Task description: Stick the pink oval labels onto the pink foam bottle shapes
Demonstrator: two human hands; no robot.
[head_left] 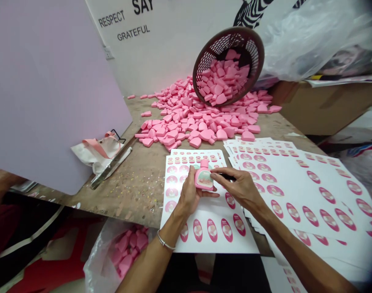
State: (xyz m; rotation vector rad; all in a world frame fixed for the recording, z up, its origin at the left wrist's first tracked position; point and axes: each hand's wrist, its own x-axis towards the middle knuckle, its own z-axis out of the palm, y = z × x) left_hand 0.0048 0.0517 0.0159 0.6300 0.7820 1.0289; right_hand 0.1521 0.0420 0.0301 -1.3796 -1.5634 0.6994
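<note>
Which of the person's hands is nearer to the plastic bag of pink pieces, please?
The left hand is nearer, above and right of the bag; the right hand is farther right.

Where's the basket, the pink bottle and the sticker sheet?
Basket (228, 31): head view, on the top of its rim.
Pink bottle (203, 180): head view, on its label.
Sticker sheet (216, 246): head view, on its bare lower margin.

Beside the bottle (203, 176), a dark object (227, 177) is mostly hidden by the right hand (241, 189). Right of the bottle, sticker sheets (296, 191) run past the picture's edge, their print too small to read.
</note>
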